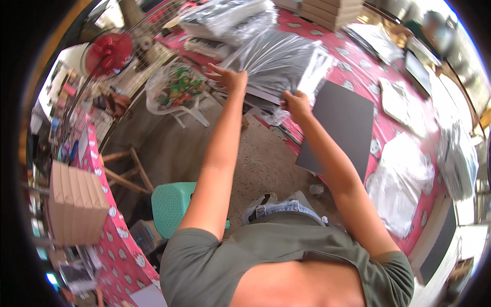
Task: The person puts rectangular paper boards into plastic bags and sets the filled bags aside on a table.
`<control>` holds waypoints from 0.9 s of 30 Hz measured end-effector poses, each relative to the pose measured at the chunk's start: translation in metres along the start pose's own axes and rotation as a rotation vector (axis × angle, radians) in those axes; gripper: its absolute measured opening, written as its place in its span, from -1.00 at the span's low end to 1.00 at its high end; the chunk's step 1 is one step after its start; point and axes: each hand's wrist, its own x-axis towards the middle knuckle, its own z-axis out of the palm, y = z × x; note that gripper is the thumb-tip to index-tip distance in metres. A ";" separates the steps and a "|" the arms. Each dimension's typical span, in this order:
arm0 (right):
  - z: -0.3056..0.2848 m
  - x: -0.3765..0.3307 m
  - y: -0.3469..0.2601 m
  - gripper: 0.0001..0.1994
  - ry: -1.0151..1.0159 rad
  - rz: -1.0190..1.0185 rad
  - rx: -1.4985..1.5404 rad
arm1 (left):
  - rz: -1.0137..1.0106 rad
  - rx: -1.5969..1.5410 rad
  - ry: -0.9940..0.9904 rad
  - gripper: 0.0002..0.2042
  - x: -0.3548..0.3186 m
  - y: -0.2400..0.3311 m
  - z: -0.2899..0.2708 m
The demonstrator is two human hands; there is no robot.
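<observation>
A clear plastic bag (pixel 271 56) with grey sheet material inside or beneath it lies on the table ahead, its film stretched into creases. My right hand (pixel 296 105) is closed on the near edge of this bag, thumb up. At the bag's left corner is my left hand (pixel 227 79), its fingers spread out to the left. Creases in the film run toward its thumb side, which touches the bag. A flat dark grey board (pixel 342 125) rests on the table, just right of my right hand. What lies under the bag is partly hidden.
Plastic-wrapped packs (pixel 227 23) are piled at the far left of the pink tablecloth (pixel 353 56). A bag of colourful scraps (pixel 179 87) sits on a white stool. Nearby stand a green stool (pixel 171 207), stacked brown boxes (pixel 76 204) and a red fan (pixel 108 53). Another person (pixel 427 36) is at far right.
</observation>
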 end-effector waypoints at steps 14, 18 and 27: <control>-0.235 -0.181 -0.064 -0.71 0.465 -0.361 -0.879 | 0.571 0.487 -0.257 -0.52 -0.088 -0.056 0.029; -0.372 -0.216 -0.099 -0.44 1.004 0.034 -1.560 | 0.669 -0.125 -0.735 -0.57 -0.173 0.012 -0.002; -0.243 -0.187 -0.090 -0.97 0.048 -0.656 -0.804 | 1.183 -0.328 -1.318 -0.20 -0.301 0.065 0.003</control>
